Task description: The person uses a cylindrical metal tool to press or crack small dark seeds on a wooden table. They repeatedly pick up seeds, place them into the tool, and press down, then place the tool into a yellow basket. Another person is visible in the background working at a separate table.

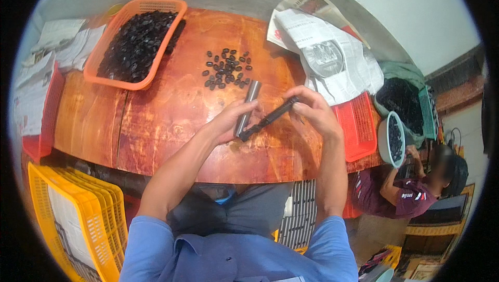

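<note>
In my left hand (228, 121) is a smooth dark grey tube (248, 106), held tilted with its far end up. Fingers of my right hand (318, 114) pinch the upper end of a thin black rod-shaped piece (273, 117). That piece slants down to the left, and its lower end lies close by the tube and my left fingers; whether they touch cannot be made out. Just beyond both hands, a loose cluster of small black bead-like parts (227, 68) lies on the orange-brown wooden table (171, 131).
An orange basket (156, 76) full of black pieces stands far left. Newspapers (332, 53) cover the far right, above a red basket (358, 131). Yellow crates (99, 214) stand at the lower left. A co-worker (403, 193) at right handles a pale bowl (385, 139) of black pieces.
</note>
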Demonstrator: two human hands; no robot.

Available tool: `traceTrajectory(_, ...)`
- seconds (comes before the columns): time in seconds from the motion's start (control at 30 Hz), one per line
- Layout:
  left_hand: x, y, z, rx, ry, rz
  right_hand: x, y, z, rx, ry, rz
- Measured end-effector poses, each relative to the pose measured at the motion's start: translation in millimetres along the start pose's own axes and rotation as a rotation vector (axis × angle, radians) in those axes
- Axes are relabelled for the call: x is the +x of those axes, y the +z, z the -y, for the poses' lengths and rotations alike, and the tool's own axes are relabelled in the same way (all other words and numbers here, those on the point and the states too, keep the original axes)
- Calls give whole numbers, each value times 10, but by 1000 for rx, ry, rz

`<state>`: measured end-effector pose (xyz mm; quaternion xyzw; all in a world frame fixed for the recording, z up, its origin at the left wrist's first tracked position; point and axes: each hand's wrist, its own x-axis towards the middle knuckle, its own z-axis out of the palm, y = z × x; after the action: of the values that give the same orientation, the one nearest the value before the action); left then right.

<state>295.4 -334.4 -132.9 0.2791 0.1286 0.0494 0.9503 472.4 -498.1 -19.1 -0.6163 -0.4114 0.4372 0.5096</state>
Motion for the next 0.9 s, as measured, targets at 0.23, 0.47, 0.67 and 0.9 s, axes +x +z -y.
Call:
traceTrajectory(0.23,-134,29,-143,60,-5,76,371,303,-160,133,24,-70)
traceTrajectory(0.47,-54,-63,-157,19,296,-115,170,865,-611,-41,-22,-434)
traceTrajectory(0.67,-52,-23,-134,-23,307,-188,184,1307,-827,121,-39,-396)
traceTrajectory(0.9,-8,-60,-152,57,314,-226,191,1231,-868,332,-28,-397)
